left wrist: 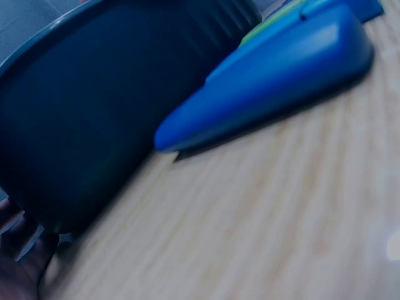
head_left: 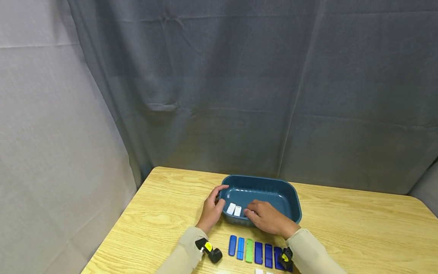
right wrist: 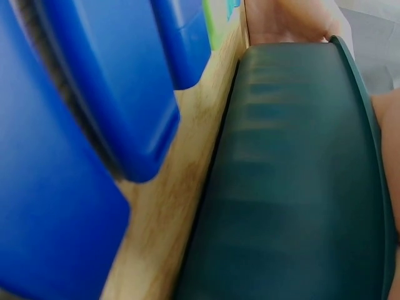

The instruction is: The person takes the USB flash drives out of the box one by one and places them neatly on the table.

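A dark teal plastic basin (head_left: 291, 201) stands on the wooden table. At its left end my left hand (head_left: 211, 211) holds the side, with thumb and fingers round the wall near the corner. Over the near rim, my right hand (head_left: 268, 217) reaches into the basin with its fingers curled downward. A bit of white shows under its fingertips, a small white piece that they mostly hide. To the left of those fingers, two small white rectangular pieces (head_left: 231, 208) lie side by side on the basin floor.
In front of the basin lies a row of flat plastic cases: blue (head_left: 232, 245), lighter blue (head_left: 240, 248), green (head_left: 249, 250) and several dark blue ones (head_left: 258, 253). The right wrist partly covers the row's right end. More white pieces (head_left: 259, 271) show at the bottom edge. A grey curtain (head_left: 219, 95) hangs behind.
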`<move>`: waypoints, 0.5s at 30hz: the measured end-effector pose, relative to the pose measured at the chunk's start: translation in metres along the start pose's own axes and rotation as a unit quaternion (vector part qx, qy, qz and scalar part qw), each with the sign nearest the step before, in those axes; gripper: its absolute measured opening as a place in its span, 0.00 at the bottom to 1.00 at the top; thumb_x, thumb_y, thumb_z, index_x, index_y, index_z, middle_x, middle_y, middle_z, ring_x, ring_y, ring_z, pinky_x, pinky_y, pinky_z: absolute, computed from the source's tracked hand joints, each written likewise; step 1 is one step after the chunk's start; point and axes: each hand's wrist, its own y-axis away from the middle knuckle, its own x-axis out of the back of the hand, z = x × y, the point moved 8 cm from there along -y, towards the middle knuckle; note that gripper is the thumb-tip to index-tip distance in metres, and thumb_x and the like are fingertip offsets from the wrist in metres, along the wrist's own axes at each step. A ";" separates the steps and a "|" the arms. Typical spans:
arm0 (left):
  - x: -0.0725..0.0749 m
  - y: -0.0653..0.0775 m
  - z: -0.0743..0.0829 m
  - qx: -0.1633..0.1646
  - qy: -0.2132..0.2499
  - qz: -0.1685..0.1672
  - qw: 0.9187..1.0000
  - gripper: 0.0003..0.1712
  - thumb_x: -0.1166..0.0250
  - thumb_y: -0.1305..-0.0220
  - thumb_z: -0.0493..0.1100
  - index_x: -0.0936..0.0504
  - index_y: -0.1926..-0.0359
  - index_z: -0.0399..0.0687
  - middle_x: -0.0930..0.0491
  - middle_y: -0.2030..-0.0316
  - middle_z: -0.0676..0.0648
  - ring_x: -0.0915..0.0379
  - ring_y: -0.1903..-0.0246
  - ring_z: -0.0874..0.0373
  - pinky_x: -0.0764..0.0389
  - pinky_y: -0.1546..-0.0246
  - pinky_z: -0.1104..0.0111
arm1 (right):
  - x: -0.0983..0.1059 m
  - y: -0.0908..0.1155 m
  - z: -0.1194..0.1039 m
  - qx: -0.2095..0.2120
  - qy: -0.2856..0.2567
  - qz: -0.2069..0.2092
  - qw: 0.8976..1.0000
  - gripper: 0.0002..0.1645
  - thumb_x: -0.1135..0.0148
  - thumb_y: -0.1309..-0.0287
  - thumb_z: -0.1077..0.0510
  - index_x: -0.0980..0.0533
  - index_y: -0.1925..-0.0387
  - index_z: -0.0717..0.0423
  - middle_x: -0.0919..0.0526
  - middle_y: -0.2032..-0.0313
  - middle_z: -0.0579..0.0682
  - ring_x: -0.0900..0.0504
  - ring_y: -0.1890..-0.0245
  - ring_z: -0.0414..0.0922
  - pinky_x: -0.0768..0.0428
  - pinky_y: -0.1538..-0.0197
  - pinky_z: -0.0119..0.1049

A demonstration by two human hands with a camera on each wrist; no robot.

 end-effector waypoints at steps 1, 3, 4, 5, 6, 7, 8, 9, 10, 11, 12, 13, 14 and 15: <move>0.000 0.000 0.000 0.000 0.000 0.000 1.000 0.28 0.47 0.42 0.34 0.25 0.41 0.59 0.27 0.40 0.56 0.30 0.44 0.59 0.28 0.44 0.64 | 0.000 0.000 0.000 0.000 -0.001 0.002 1.000 0.18 0.50 0.31 0.52 0.17 0.59 0.57 0.18 0.56 0.50 0.20 0.54 0.49 0.22 0.50 0.51; 0.000 0.000 -0.001 0.001 -0.001 0.000 1.000 0.28 0.47 0.42 0.33 0.25 0.41 0.59 0.27 0.40 0.56 0.30 0.44 0.58 0.28 0.44 0.64 | 0.000 0.000 0.000 -0.002 -0.004 0.003 1.000 0.18 0.50 0.31 0.52 0.17 0.58 0.57 0.18 0.56 0.51 0.20 0.54 0.50 0.22 0.50 0.51; 0.000 0.000 0.000 0.000 -0.001 0.000 1.000 0.28 0.47 0.41 0.33 0.25 0.41 0.59 0.27 0.40 0.56 0.30 0.44 0.58 0.29 0.44 0.64 | 0.000 0.000 0.000 -0.004 -0.005 0.003 1.000 0.18 0.50 0.31 0.52 0.17 0.58 0.58 0.18 0.56 0.51 0.20 0.53 0.50 0.22 0.50 0.51; 0.000 0.000 0.000 -0.002 -0.001 -0.001 1.000 0.28 0.47 0.41 0.33 0.25 0.41 0.59 0.27 0.40 0.55 0.30 0.43 0.57 0.29 0.44 0.64 | 0.000 0.000 0.000 -0.005 -0.007 0.003 1.000 0.18 0.50 0.31 0.52 0.17 0.58 0.58 0.18 0.56 0.51 0.20 0.53 0.50 0.22 0.50 0.51; 0.000 0.000 0.001 -0.002 0.000 -0.001 1.000 0.28 0.47 0.41 0.33 0.25 0.41 0.59 0.27 0.40 0.54 0.30 0.43 0.56 0.28 0.44 0.64 | 0.000 0.000 0.000 -0.006 -0.007 0.003 1.000 0.19 0.50 0.31 0.52 0.17 0.58 0.58 0.18 0.56 0.51 0.20 0.54 0.49 0.22 0.50 0.51; 0.000 0.000 0.001 -0.004 0.000 -0.001 1.000 0.28 0.47 0.41 0.33 0.25 0.41 0.60 0.27 0.40 0.54 0.30 0.43 0.56 0.28 0.44 0.63 | 0.000 0.000 0.001 -0.007 -0.007 0.002 1.000 0.19 0.50 0.31 0.52 0.17 0.58 0.58 0.18 0.57 0.50 0.20 0.54 0.49 0.22 0.51 0.50; 0.000 0.000 0.001 -0.005 -0.001 -0.001 1.000 0.28 0.47 0.41 0.33 0.25 0.41 0.59 0.27 0.40 0.53 0.30 0.43 0.55 0.28 0.44 0.63 | 0.000 0.000 0.001 -0.008 -0.007 0.001 1.000 0.19 0.50 0.31 0.52 0.17 0.58 0.59 0.18 0.57 0.50 0.20 0.55 0.49 0.22 0.51 0.50; 0.000 0.000 0.002 -0.006 -0.001 -0.001 1.000 0.28 0.47 0.41 0.33 0.25 0.41 0.59 0.27 0.40 0.53 0.30 0.43 0.55 0.28 0.44 0.63 | 0.000 -0.001 0.001 -0.008 -0.006 0.000 1.000 0.19 0.50 0.31 0.52 0.17 0.58 0.59 0.18 0.58 0.49 0.20 0.55 0.48 0.22 0.52 0.50; 0.000 0.000 0.003 -0.008 -0.001 -0.001 1.000 0.28 0.47 0.41 0.33 0.25 0.41 0.59 0.27 0.40 0.53 0.30 0.43 0.54 0.28 0.44 0.63 | 0.000 -0.001 0.001 -0.009 -0.006 -0.002 1.000 0.19 0.50 0.31 0.52 0.16 0.58 0.59 0.18 0.58 0.49 0.19 0.56 0.48 0.22 0.52 0.49; 0.000 0.000 0.003 -0.008 -0.002 -0.001 1.000 0.28 0.47 0.41 0.33 0.25 0.40 0.58 0.27 0.40 0.53 0.30 0.43 0.54 0.28 0.44 0.62 | 0.000 -0.001 0.001 -0.010 -0.006 -0.004 1.000 0.20 0.50 0.31 0.52 0.16 0.58 0.59 0.18 0.59 0.48 0.19 0.57 0.47 0.21 0.53 0.49; 0.000 0.000 0.003 -0.008 -0.003 -0.001 1.000 0.28 0.47 0.41 0.33 0.25 0.40 0.58 0.27 0.40 0.53 0.30 0.43 0.54 0.28 0.44 0.63 | -0.001 -0.001 0.001 -0.011 -0.005 -0.005 1.000 0.20 0.50 0.31 0.52 0.16 0.58 0.59 0.18 0.60 0.48 0.19 0.57 0.47 0.21 0.53 0.48; 0.000 0.000 0.003 -0.008 -0.003 -0.002 1.000 0.28 0.47 0.41 0.33 0.25 0.40 0.58 0.27 0.39 0.53 0.30 0.43 0.54 0.28 0.44 0.62 | -0.001 -0.001 0.001 -0.013 -0.006 -0.008 1.000 0.20 0.50 0.31 0.51 0.16 0.58 0.59 0.18 0.60 0.48 0.19 0.58 0.46 0.21 0.54 0.48; 0.001 0.000 0.003 -0.008 -0.004 -0.002 1.000 0.28 0.47 0.41 0.32 0.25 0.40 0.58 0.27 0.39 0.53 0.30 0.43 0.54 0.28 0.43 0.62 | -0.001 -0.001 0.002 -0.014 -0.007 -0.010 1.000 0.20 0.50 0.31 0.51 0.16 0.58 0.59 0.18 0.60 0.48 0.19 0.58 0.46 0.21 0.54 0.48; 0.001 0.000 0.003 -0.008 -0.004 -0.003 1.000 0.28 0.47 0.41 0.33 0.25 0.40 0.58 0.27 0.39 0.53 0.30 0.43 0.55 0.29 0.43 0.61 | -0.002 -0.001 0.002 -0.016 -0.008 -0.012 1.000 0.20 0.51 0.31 0.51 0.16 0.58 0.59 0.18 0.60 0.48 0.20 0.57 0.46 0.21 0.54 0.48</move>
